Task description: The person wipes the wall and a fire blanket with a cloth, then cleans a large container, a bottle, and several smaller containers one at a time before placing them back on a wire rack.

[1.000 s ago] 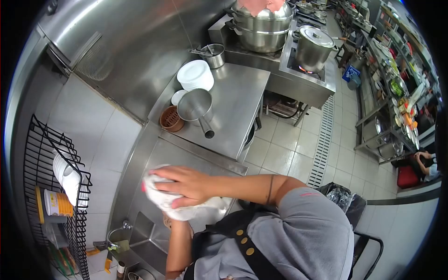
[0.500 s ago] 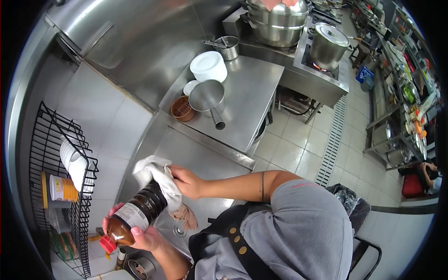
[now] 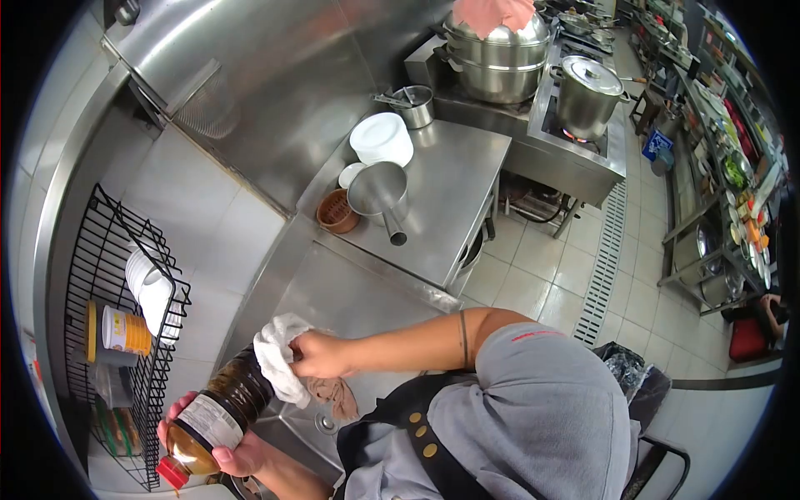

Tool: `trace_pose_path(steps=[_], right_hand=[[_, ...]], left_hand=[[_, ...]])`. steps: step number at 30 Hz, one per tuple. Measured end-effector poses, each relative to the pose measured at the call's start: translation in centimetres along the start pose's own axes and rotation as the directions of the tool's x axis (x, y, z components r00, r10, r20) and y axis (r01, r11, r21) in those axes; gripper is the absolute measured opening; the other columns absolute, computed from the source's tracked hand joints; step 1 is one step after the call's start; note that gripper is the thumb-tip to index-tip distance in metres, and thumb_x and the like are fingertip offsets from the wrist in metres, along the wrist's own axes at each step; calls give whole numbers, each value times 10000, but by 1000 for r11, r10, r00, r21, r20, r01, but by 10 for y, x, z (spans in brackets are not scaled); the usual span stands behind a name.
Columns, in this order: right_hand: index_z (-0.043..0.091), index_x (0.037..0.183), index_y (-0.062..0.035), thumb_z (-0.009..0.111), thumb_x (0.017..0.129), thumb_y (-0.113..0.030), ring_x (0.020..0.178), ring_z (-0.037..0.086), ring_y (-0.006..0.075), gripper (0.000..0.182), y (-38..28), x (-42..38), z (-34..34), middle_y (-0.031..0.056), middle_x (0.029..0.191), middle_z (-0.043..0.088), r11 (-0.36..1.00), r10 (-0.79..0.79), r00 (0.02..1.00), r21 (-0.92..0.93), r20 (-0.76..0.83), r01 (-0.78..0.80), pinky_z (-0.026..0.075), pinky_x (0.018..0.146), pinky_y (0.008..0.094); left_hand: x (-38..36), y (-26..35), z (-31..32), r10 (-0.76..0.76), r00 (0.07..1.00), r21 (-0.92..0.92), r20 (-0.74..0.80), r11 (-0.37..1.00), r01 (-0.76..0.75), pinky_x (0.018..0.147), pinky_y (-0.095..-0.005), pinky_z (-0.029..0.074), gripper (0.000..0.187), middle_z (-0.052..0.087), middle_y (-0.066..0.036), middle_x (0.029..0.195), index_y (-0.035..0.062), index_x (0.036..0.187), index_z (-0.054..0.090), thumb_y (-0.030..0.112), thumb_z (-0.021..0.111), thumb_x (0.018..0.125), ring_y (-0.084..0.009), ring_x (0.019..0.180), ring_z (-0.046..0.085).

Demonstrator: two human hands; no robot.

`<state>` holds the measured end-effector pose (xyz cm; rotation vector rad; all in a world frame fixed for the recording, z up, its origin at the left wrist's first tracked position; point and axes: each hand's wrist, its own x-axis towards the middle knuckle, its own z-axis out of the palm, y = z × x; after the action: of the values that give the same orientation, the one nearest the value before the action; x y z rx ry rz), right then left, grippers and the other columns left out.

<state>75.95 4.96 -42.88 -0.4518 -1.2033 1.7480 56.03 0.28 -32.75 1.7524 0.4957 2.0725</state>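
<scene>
A big plastic bottle of dark liquid (image 3: 237, 390), with a white label and a red cap, lies tilted, its cap pointing down to the left. My left hand (image 3: 248, 456) is wrapped round it near the cap end, thumb over the label. At the bottle's base end, my right hand (image 3: 321, 357) is closed on a bunched white cloth (image 3: 280, 360) pressed against the bottle. Below that hand is a brown cloth (image 3: 335, 397); whether it is held or lies behind cannot be made out. Both hands are over a steel sink (image 3: 358, 287).
At left, a black wire rack (image 3: 125, 212) holds white cups (image 3: 150, 287) and a yellow-labelled tub (image 3: 125, 331). Beyond the sink, a steel table (image 3: 454, 192) carries a ladle (image 3: 379, 192), a brown basket (image 3: 337, 212) and white plates (image 3: 382, 140). A lidded pot (image 3: 586, 100) stands over a lit burner.
My right hand and the white cloth have moved down and to the left along the bottle's base end. The bottle has shifted down-left in view with my left hand, while the camera has tilted slightly.
</scene>
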Motion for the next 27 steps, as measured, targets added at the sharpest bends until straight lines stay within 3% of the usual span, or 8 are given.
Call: trace_pose_path(steps=[6,9,13,15,18,20,22,27], right_hand=[[678,1218,-66,723,913,-274,1140,664,313,372,24,-5,-9,143,1213,708,746,-455,890,-537,21,394,495,1003,412],[693,1186,-69,589,962,-283,1081,696,304,328,-3,-9,-8,171,1184,719,751,262,961,-644,84,-148,533,922,433],[716,1151,-63,551,979,-262,1044,708,286,310,31,-6,-11,129,1143,733,645,-409,901,-653,142,396,542,903,444],[702,1127,-41,613,879,-191,1046,668,353,304,40,-11,-22,181,1123,693,-8,-487,769,-883,414,470,520,922,458],[693,1145,-37,634,898,-266,1042,663,376,342,52,-14,-46,174,1137,691,627,-55,973,-751,224,209,519,913,468],[547,1379,-4,775,764,-562,1236,561,406,861,-62,12,33,249,1258,636,95,349,918,-982,189,166,445,1045,504],[458,1446,9,917,620,-526,1242,561,420,1086,-43,3,50,235,1325,583,213,-428,815,-833,390,511,446,1049,505],[411,1475,41,954,589,-466,1211,598,403,1156,-40,14,80,211,1380,573,418,-443,724,-592,529,689,456,1046,457]], left_hand=[[8,17,-6,-110,968,-92,-227,992,91,1091,-487,439,858,559,-157,1315,57,1445,426,425,774,752,-330,1205,560],[5,16,3,23,988,-65,-155,997,-33,1066,-491,460,864,568,-162,1293,51,1431,433,425,799,744,-325,1178,569],[9,22,-9,-29,993,-156,-113,988,11,1118,-513,433,800,582,-190,1337,57,1444,442,337,772,771,-339,1259,548],[13,27,-15,-14,985,-18,-175,1000,11,1118,-511,435,790,567,-191,1355,64,1442,443,333,771,777,-343,1265,543],[14,45,5,-120,976,115,-179,983,142,983,-445,516,772,594,-132,1213,79,1373,471,369,813,743,-288,1156,596],[-3,29,-1,-154,984,268,-90,948,172,922,-410,527,832,613,-149,1188,61,1326,472,339,906,672,-271,1081,628],[-20,23,16,-285,957,191,-55,938,290,964,-386,504,839,618,-155,1221,44,1360,444,235,907,687,-237,1112,618],[-21,41,8,-308,945,27,-109,949,313,1029,-380,473,853,611,-159,1275,28,1399,413,154,897,707,-215,1167,602]])
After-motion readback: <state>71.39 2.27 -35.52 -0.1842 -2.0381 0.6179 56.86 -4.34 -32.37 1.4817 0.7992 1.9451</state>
